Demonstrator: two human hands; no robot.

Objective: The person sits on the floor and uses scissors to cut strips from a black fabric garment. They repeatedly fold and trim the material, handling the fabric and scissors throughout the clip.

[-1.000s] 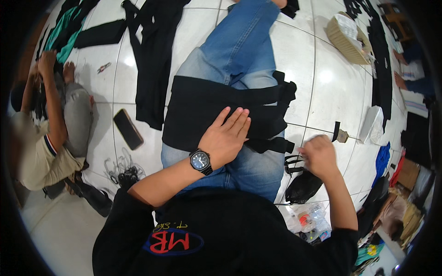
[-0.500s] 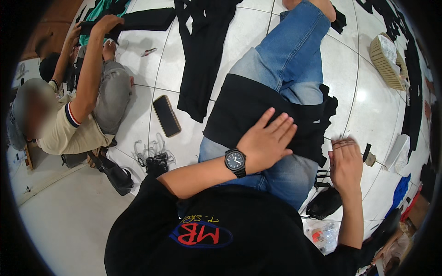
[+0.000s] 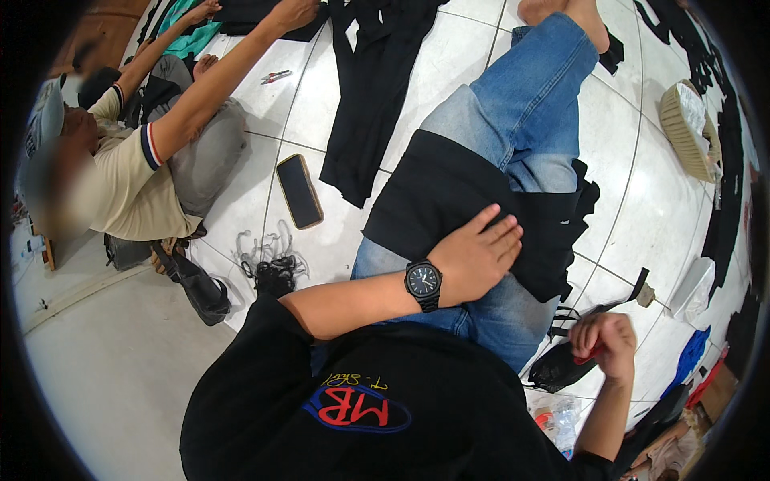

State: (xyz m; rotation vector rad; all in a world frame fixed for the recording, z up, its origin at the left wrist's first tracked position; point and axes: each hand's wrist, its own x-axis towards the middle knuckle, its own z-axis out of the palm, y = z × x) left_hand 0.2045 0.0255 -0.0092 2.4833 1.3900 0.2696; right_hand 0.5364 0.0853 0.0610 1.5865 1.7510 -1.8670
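Head view shows one black cloth [image 3: 449, 184] laid across the person's blue jeans [image 3: 533, 88]. One left hand [image 3: 477, 260] rests on it, palm down, its fingers stretched out and gripping nothing. One right hand [image 3: 607, 345] is apart from the cloth, near one black bag [image 3: 557, 367], with fingers bent around one small red thing [image 3: 588, 354], whose kind is not clear. It seems that laying out the cloth is done; whether its uneven right edge needs more work, one cannot tell. Farther, on the white tiled floor [image 3: 626, 200], lie one tangle of black threads [image 3: 275, 275], one phone [image 3: 299, 191], one long black garment [image 3: 357, 128] and one red-handled tool [image 3: 277, 77]. At far left sits one co-worker [image 3: 132, 176].
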